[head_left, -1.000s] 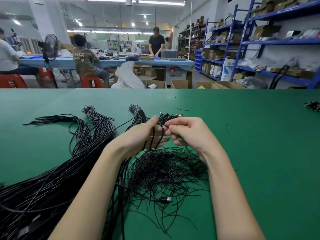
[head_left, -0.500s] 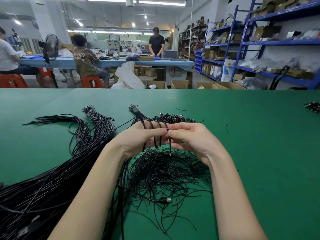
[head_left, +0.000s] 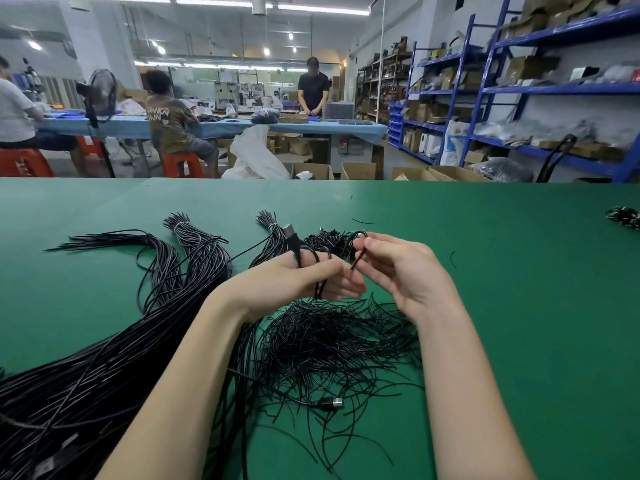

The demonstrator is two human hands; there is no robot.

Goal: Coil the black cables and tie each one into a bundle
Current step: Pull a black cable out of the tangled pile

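Observation:
My left hand [head_left: 294, 280] holds a black cable [head_left: 320, 284] looped several times around its palm and fingers, a plug sticking up behind the fingers. My right hand [head_left: 398, 268] pinches a short black tie [head_left: 357, 258] between thumb and forefinger, just right of the coil. Under both hands lies a loose heap of short black ties [head_left: 329, 341] on the green table [head_left: 519, 306]. A thick mass of long black cables [head_left: 104, 358] runs from the lower left toward the middle.
A cable with a silver plug [head_left: 334, 402] lies in the heap near me. Finished coils [head_left: 332, 239] sit just beyond my hands, and another small bundle [head_left: 625, 217] at the far right edge. Other people work at a blue table [head_left: 225, 124] behind.
My hands have drawn slightly apart. The right hand has lifted and now holds a tie upright beside the coil, which stays wrapped on the left hand.

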